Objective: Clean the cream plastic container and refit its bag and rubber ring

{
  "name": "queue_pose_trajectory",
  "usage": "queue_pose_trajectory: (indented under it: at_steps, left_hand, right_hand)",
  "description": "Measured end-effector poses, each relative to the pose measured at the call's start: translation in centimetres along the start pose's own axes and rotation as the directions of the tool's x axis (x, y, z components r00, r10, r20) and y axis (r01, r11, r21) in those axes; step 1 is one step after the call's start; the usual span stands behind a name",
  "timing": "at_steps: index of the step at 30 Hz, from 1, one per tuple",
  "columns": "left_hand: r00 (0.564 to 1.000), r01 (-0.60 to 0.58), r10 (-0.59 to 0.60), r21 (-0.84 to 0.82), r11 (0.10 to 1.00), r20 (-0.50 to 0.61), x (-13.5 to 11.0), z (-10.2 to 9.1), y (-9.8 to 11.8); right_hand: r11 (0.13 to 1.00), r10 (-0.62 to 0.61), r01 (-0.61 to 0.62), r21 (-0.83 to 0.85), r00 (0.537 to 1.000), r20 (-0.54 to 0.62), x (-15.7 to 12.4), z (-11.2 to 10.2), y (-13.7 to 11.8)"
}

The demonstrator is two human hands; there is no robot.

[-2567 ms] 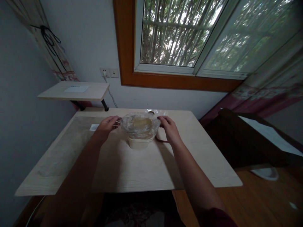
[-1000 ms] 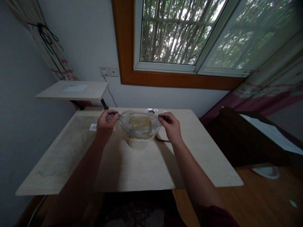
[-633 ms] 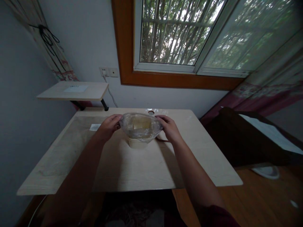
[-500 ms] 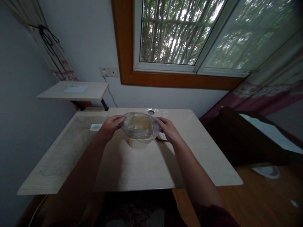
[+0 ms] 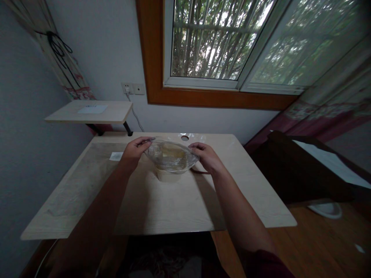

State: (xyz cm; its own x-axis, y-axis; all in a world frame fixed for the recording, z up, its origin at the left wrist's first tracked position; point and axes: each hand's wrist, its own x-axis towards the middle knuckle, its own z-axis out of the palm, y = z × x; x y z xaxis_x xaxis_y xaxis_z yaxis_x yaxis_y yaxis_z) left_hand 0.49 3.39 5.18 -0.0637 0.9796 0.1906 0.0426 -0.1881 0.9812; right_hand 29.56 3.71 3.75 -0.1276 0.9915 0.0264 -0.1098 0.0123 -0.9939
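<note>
1. Edges first: the desk (image 5: 174, 210) is pale wood. The tub (image 5: 169, 177) sits around the middle of it, well in from the front edge and from both sides, so there's a good stretch of desktop between it and the person's lap. The back edge runs along the wall under the window (image 5: 214, 46).

2. Grip: the left hand (image 5: 133, 153) has thumb and fingers pinched together on the left edge of some clear plastic film (image 5: 174, 157). The right hand (image 5: 206, 155) pinches the opposite edge the same way, so the film is spread between them over the top of the tub. Can't tell how much of the film actually touches the rim.

3. Close stuff: a thin dark-red strip (image 5: 200, 172) lies on the desk just right of the tub, partly hidden by the right hand. A round hole (image 5: 184, 138) is set behind the film near the back edge. A small white label (image 5: 116, 156) is just left of the left hand, by a see-through sheet (image 5: 78, 181) lying flat.

4. In the way: mainly the raised shelf (image 5: 89, 112) at the back left, with a paper (image 5: 92, 109) on it, well apart from the tub.
</note>
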Motion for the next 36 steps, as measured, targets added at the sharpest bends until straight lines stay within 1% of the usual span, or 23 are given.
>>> queue_pose_trajectory:
  at_steps: [2,5,8,10,12,14,16,20,22,24,27,31,34,36]
  left_hand:
    - [1.000,-0.028,0.028,0.016,0.999,-0.014,0.0,-0.2,0.4]
    - [0.998,-0.049,0.050,0.050,0.998,-0.023,0.2,-0.3,0.6]
    - [0.996,-0.078,0.082,0.104,0.992,-0.033,0.2,-0.3,0.5]
    - [0.994,-0.098,0.103,0.123,0.988,-0.032,0.1,-0.3,0.5]
    - [0.996,-0.089,0.090,0.095,0.992,-0.006,-0.1,-0.5,0.6]
    - [0.999,-0.044,0.043,0.019,0.999,0.032,-0.4,-0.7,0.7]
    - [0.997,0.030,-0.026,-0.049,0.998,0.079,-0.6,-0.9,1.0]
    - [0.976,0.161,-0.140,-0.113,0.981,0.168,-1.1,-1.3,1.4]
    - [0.968,0.184,-0.159,-0.121,0.975,0.196,-1.1,-1.4,1.2]
    - [0.968,0.173,-0.148,-0.110,0.979,0.202,-1.1,-1.5,1.0]
    - [0.982,0.121,-0.113,-0.047,0.992,0.152,-1.0,-1.7,0.7]
    - [0.996,0.059,-0.062,0.060,0.996,0.057,-0.8,-1.7,0.9]
    - [0.999,-0.016,0.019,0.131,0.991,-0.029,-0.7,-1.6,1.3]
    - [0.995,-0.065,0.078,0.194,0.979,-0.061,-0.7,-1.6,1.4]
  right_hand:
    - [0.996,-0.092,0.091,-0.011,0.994,-0.057,0.2,-0.2,0.0]
    - [0.978,-0.207,0.203,-0.037,0.968,-0.143,0.7,-0.4,0.2]
    - [0.969,-0.245,0.242,-0.038,0.953,-0.181,0.9,-0.4,0.4]
    - [0.972,-0.235,0.233,-0.031,0.957,-0.170,0.9,-0.5,0.4]
    - [0.976,-0.217,0.214,-0.038,0.965,-0.150,0.7,-0.5,0.3]
    - [0.976,-0.214,0.208,-0.065,0.970,-0.116,0.4,-0.6,-0.1]
    - [0.970,-0.230,0.223,-0.099,0.971,-0.069,0.1,-0.6,-0.5]
    - [0.960,-0.233,0.234,-0.154,0.972,0.022,-0.8,-0.4,-1.2]
    - [0.960,-0.211,0.217,-0.180,0.976,0.052,-1.1,-0.4,-1.4]
    - [0.962,-0.190,0.198,-0.189,0.980,0.059,-1.2,-0.4,-1.4]
    - [0.961,-0.200,0.198,-0.195,0.980,0.011,-1.1,-0.7,-1.2]
    - [0.940,-0.270,0.238,-0.245,0.957,-0.107,-0.5,-1.0,-1.0]
    - [0.938,-0.291,0.239,-0.253,0.937,-0.195,-0.3,-1.0,-1.1]
    - [0.937,-0.312,0.253,-0.240,0.916,-0.254,-0.2,-0.9,-1.2]
